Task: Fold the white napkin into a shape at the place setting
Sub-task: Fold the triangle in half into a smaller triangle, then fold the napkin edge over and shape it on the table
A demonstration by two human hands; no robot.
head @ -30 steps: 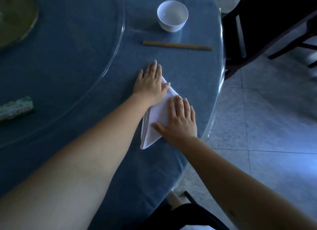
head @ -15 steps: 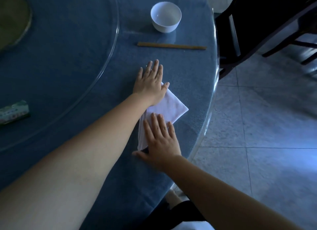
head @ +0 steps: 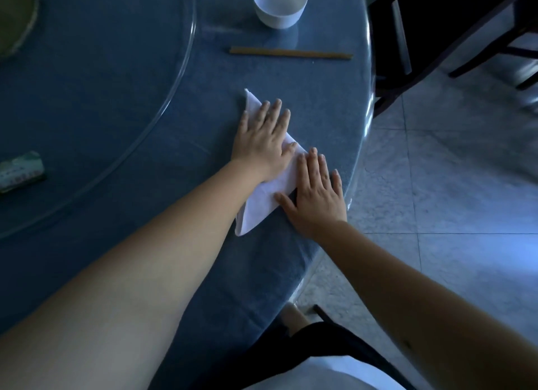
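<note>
Both forearms are bare to the near edge of view, with no sleeve, watch or ring visible on the left hand (head: 263, 141) or right hand (head: 316, 193). Near the bottom edge, dark clothing (head: 320, 349) meets a white garment (head: 317, 375).

The napkin (head: 263, 203) lay on the table (head: 320, 104) near its right edge, both hands flat on it: the left hand (head: 263, 141) farther in, the right hand (head: 316, 193) nearer. Beyond them lay chopsticks (head: 291, 53), then a bowl (head: 279, 4).
</note>
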